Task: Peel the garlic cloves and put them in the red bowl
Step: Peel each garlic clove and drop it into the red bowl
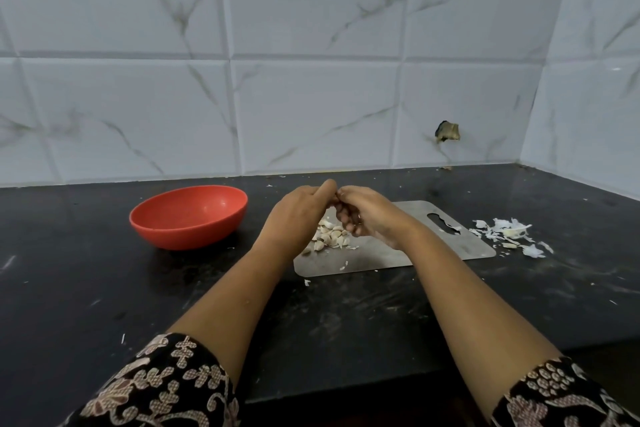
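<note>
Bowl (187,234) left of board (433,248); cloves (329,236) on board; peels (509,232) right

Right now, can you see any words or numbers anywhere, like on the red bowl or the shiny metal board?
There are none: no word, number, label or sign can be read anywhere.
The red bowl is plain.
The metal cutting board has no mark.
The wall tiles show only grey veins.
The sleeves have a flower pattern, not letters.
</note>
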`<state>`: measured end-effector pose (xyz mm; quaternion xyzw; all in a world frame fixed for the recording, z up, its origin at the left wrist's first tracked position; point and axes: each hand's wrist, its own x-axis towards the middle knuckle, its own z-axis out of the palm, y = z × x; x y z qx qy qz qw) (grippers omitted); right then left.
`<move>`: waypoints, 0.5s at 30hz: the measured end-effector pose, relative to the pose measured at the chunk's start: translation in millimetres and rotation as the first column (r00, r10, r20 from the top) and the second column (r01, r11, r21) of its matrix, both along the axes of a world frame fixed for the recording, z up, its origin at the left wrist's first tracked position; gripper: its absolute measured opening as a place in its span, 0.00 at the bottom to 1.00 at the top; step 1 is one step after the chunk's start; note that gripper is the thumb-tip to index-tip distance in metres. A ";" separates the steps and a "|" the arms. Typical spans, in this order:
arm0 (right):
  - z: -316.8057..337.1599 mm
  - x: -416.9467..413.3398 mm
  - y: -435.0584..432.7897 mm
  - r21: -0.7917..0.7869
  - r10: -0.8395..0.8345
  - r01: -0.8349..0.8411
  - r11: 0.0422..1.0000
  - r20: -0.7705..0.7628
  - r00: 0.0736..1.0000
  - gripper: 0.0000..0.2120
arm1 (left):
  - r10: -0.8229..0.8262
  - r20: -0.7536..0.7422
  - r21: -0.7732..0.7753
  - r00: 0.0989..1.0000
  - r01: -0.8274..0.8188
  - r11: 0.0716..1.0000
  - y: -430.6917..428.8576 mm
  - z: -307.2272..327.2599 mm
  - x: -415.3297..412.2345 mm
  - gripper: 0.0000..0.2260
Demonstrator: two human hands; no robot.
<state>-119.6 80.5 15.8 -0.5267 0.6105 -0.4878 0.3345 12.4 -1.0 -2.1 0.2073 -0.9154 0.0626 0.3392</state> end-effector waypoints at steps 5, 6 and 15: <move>-1.6 3.1 -3.0 -0.082 0.047 -0.038 0.996 0.109 0.993 0.14 | 0.034 -0.039 0.002 0.999 -0.034 0.999 3.1 2.0 1.5 0.06; -2.6 3.9 -4.2 -0.101 0.052 -0.039 0.994 0.129 0.990 0.14 | 0.038 -0.053 0.023 0.998 -0.037 0.999 3.1 1.7 1.0 0.06; -5.8 -0.3 -5.6 -0.171 -0.004 -0.007 0.985 -0.065 0.998 0.15 | -0.130 -0.234 0.330 0.963 0.204 0.922 -7.1 0.3 0.6 0.08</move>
